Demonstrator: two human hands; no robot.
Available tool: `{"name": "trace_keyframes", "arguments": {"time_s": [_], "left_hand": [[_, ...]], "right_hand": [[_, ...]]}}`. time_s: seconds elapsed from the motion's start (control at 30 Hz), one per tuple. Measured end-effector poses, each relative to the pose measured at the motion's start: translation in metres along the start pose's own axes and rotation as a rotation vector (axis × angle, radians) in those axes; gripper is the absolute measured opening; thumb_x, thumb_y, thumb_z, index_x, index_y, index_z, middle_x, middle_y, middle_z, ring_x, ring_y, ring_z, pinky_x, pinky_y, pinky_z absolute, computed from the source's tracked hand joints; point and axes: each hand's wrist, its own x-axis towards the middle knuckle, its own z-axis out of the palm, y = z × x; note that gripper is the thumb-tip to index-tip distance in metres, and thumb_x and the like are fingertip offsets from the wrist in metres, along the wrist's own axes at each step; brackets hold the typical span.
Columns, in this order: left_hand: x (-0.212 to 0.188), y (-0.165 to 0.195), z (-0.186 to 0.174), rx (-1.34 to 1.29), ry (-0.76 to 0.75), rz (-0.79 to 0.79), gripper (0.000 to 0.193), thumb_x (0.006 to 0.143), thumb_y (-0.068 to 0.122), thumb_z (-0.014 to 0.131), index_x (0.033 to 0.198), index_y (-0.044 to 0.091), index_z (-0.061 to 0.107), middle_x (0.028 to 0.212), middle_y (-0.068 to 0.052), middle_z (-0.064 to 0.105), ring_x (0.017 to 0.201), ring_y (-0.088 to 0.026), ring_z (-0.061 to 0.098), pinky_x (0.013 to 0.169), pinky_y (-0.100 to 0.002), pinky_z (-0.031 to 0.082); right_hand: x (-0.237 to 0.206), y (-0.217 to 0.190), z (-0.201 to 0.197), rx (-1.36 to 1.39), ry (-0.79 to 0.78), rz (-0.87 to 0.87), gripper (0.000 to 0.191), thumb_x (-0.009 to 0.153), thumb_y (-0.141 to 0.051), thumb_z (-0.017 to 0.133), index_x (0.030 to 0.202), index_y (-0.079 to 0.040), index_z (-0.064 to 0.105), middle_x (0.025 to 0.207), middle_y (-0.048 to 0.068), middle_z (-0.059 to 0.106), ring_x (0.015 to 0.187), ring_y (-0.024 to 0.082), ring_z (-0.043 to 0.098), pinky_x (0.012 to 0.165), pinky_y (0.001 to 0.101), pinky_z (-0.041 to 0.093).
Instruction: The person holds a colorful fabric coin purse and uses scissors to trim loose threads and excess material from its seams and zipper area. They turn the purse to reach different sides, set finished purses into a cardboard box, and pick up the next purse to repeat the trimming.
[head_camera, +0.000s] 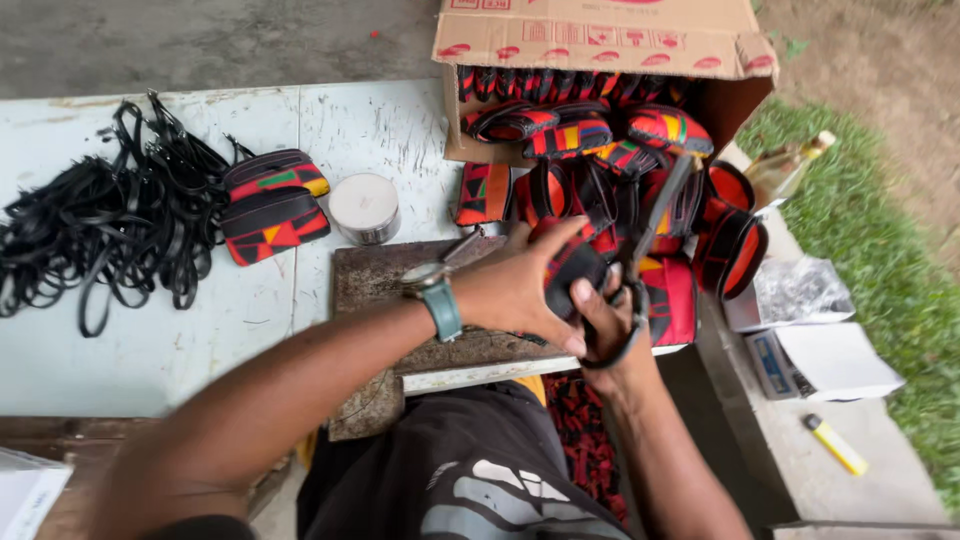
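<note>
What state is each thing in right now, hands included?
Left hand: closed around a small patterned pouch.
Right hand: gripping scissors, blades pointing up.
Cardboard box: open, on its side, pouches spilling out.
Two pouches: closed, stacked beside the straps.
Black straps: loose tangled heap.
Round tin: lid on.
Yellow lighter: lying flat.

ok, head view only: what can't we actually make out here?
- Pouch held by left hand: mostly covered by both hands; its shape is unclear.
- Scissors in right hand: blade tips blurred against the pouch pile; whether they are cutting cannot be told.
- Cardboard box: top cut off by the frame edge; its depth is hidden by the flap.
- Black straps: tangled, uncountable.
</note>
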Motion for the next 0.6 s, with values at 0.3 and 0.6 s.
{"name": "trace_keyframes", "arguments": {"time_s": [0.3, 0.6], "left_hand": [[0.049, -0.177, -0.008, -0.864, 0.678, -0.368, 0.088, 0.074, 0.033, 0.076, 0.145, 0.009, 0.029, 0.12, -0.015, 0.062, 0.105, -0.028, 0.064, 0.089, -0.041, 0.056], [0.097, -0.214, -0.006, -0.654, 0.72, -0.568, 0.086, 0.078, 0.037, 0.073, 0.152, 0.013, 0.038, 0.14, -0.023, 0.059, 0.124, -0.035, 0.06, 0.103, -0.042, 0.048]], "right_hand": [[0.166, -0.002, 0.034, -0.729, -0.192, -0.061, 0.031, 0.091, -0.024, 0.076, 0.104, 0.001, 0.063, 0.076, 0.011, 0.069, 0.062, 0.021, 0.066, 0.054, 0.0368, 0.053], [0.234, 0.043, 0.084, -1.584, 0.041, -0.138, 0.061, 0.071, -0.033, 0.083, 0.109, 0.009, 0.059, 0.105, 0.031, 0.067, 0.1, 0.046, 0.067, 0.084, 0.0476, 0.055]]}}
